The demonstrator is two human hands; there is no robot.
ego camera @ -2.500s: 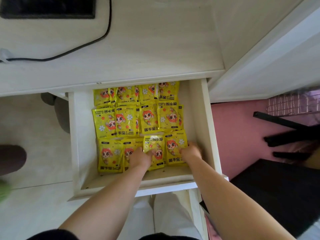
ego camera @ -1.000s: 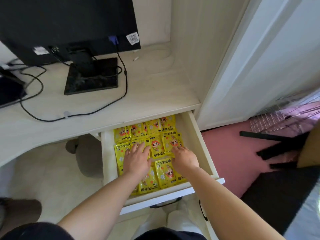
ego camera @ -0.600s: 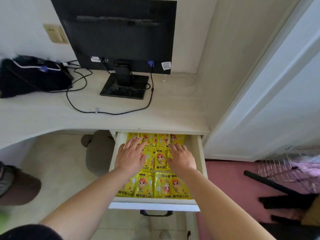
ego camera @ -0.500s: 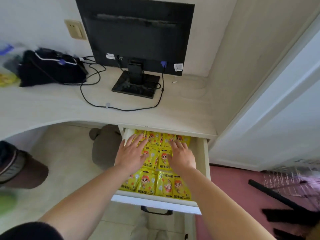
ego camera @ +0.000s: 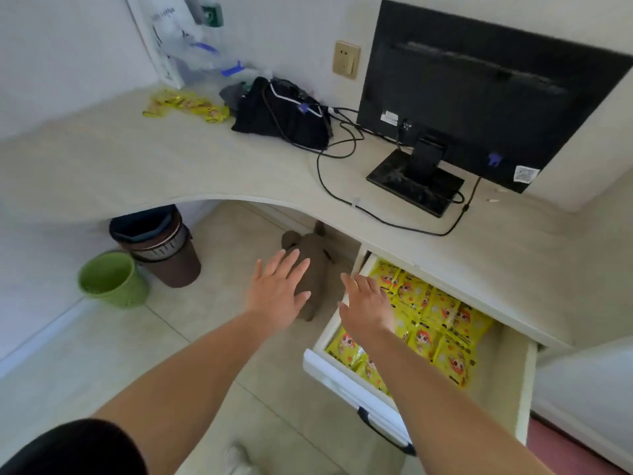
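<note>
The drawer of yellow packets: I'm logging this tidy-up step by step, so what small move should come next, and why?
Probably reach the left hand toward the loose packets on the desk to fetch more. It and the right hand hover open and empty, and the drawer has bare floor beside its packed rows.

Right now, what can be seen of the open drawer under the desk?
The drawer stands pulled out from under the desk. It looks like pale wood laminate, with a white front and a dark handle. Yellow packets lie flat in overlapping rows over most of its floor; a strip along its right side is bare. The right hand, fingers straight, is over its left wall; contact unclear.
</note>
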